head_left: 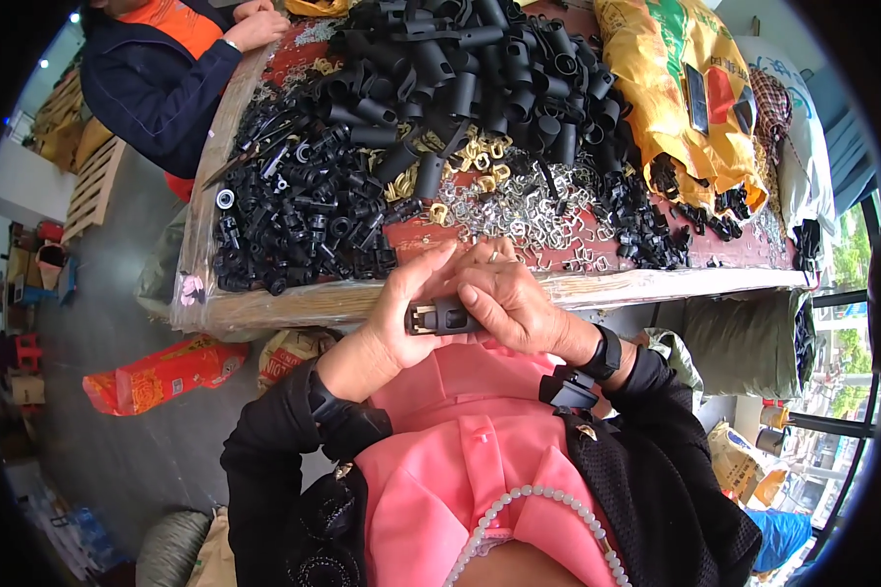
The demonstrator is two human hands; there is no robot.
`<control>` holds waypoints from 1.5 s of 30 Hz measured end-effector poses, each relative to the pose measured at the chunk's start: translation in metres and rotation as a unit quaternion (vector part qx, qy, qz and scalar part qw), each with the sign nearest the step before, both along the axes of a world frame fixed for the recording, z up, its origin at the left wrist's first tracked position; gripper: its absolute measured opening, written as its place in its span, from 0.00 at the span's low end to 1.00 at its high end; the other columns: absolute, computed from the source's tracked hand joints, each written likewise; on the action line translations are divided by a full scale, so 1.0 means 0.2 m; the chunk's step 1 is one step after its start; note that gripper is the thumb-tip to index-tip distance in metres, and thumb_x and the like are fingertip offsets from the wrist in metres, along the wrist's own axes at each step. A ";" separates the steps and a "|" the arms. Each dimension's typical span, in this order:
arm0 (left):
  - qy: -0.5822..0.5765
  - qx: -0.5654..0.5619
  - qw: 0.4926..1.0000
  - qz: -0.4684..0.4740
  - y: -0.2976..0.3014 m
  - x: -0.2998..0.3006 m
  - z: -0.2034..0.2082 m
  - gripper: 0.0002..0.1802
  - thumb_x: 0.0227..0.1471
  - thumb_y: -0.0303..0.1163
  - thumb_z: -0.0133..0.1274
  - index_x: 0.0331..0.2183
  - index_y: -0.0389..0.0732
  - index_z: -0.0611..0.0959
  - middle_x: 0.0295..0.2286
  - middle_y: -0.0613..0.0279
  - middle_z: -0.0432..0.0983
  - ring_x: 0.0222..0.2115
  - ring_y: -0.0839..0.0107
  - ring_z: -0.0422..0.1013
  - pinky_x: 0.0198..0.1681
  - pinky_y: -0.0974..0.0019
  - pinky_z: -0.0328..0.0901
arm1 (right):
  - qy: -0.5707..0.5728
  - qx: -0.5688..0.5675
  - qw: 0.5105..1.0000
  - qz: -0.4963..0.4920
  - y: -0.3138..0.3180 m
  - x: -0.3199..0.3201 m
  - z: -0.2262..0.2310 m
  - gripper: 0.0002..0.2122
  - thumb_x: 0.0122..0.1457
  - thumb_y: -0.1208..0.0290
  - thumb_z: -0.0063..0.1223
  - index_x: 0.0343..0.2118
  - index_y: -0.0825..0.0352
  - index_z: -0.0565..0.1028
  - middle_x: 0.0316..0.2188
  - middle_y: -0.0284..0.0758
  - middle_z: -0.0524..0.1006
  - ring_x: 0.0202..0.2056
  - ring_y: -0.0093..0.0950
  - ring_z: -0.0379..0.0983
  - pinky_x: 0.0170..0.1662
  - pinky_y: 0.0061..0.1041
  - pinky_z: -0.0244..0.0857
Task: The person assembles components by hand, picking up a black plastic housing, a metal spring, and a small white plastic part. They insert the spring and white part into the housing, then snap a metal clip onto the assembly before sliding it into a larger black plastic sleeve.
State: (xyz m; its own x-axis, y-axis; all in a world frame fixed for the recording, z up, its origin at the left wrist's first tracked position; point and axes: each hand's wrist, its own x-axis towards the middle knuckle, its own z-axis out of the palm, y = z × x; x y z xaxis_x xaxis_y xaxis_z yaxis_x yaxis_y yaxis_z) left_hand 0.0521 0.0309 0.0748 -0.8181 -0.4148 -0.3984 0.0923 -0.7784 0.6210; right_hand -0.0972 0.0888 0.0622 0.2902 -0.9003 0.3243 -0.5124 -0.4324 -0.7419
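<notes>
In front of my chest, at the table's near edge, a short black plastic tube-like part (451,319) lies between my two hands. Its end facing left shows brass-coloured metal inside, and a slot opens along its side. My left hand (394,311) is closed around it, palm turned up. From the other side my right hand (515,301) grips the same part, thumb laid on top near the slot. The right fingers are partly hidden behind it. Just beyond my hands lie many small silver metal clips (548,210) and some brass-coloured clips (480,152).
Black tubes (460,93) are heaped at the table's back, small black fittings (303,215) at the left. A yellow woven sack (680,88) spills black pieces at the right. A person in a dark jacket (162,83) stands at the far left. A red bag (166,374) lies on the floor.
</notes>
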 end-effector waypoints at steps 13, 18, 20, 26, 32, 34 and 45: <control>0.062 0.072 0.995 0.024 -0.03 -0.03 -0.02 0.27 0.47 0.46 0.38 0.45 0.39 0.65 0.40 0.57 0.65 0.41 0.65 0.64 0.42 0.62 0.62 | -0.009 -0.035 0.999 -0.016 -0.02 0.01 0.02 0.13 0.55 0.67 0.31 0.23 0.68 0.69 0.20 0.36 0.69 0.28 0.32 0.64 0.37 0.28 0.48; 0.119 0.127 0.982 0.079 -0.03 -0.03 -0.05 0.26 0.44 0.34 0.47 0.46 0.36 0.62 0.39 0.53 0.64 0.42 0.63 0.62 0.45 0.62 0.58 | -0.029 -0.109 0.993 -0.025 -0.04 0.07 0.06 0.07 0.51 0.71 0.38 0.20 0.65 0.67 0.17 0.35 0.66 0.23 0.32 0.60 0.32 0.30 0.48; 0.130 0.141 0.977 0.091 -0.03 -0.04 -0.06 0.27 0.43 0.31 0.49 0.46 0.35 0.62 0.39 0.52 0.64 0.43 0.63 0.62 0.46 0.63 0.57 | -0.021 -0.110 0.993 -0.021 -0.05 0.06 0.08 0.07 0.50 0.71 0.39 0.20 0.66 0.67 0.18 0.35 0.66 0.24 0.33 0.60 0.31 0.30 0.48; 0.099 -0.621 0.755 0.184 -0.01 -0.06 -0.05 0.11 0.45 0.28 0.43 0.33 0.33 0.69 0.28 0.57 0.66 0.31 0.68 0.66 0.36 0.69 0.62 | -0.004 -0.167 0.986 -0.021 -0.07 0.06 0.07 0.06 0.48 0.72 0.40 0.20 0.66 0.68 0.18 0.35 0.66 0.24 0.32 0.59 0.32 0.29 0.48; 0.141 -0.684 0.707 0.108 -0.08 -0.01 -0.09 0.29 0.42 0.27 0.50 0.47 0.32 0.59 0.41 0.47 0.63 0.43 0.60 0.62 0.46 0.61 0.56 | 0.012 -0.231 0.973 -0.022 -0.07 0.06 0.13 0.05 0.46 0.72 0.41 0.20 0.66 0.68 0.17 0.34 0.66 0.24 0.31 0.60 0.32 0.30 0.48; 0.108 -0.678 0.720 0.101 -0.07 -0.01 -0.10 0.30 0.41 0.25 0.50 0.47 0.32 0.59 0.41 0.47 0.63 0.42 0.61 0.62 0.46 0.60 0.57 | 0.011 -0.216 0.976 -0.028 -0.08 0.05 0.11 0.05 0.46 0.71 0.42 0.21 0.66 0.68 0.18 0.34 0.67 0.24 0.31 0.60 0.33 0.30 0.49; -0.056 0.126 0.989 0.048 -0.14 -0.16 -0.03 0.24 0.45 0.51 0.42 0.34 0.40 0.72 0.29 0.59 0.69 0.30 0.67 0.68 0.29 0.68 0.65 | 0.014 -0.012 1.000 0.013 -0.10 -0.05 -0.01 0.11 0.50 0.64 0.45 0.31 0.67 0.69 0.24 0.36 0.69 0.30 0.29 0.64 0.37 0.27 0.52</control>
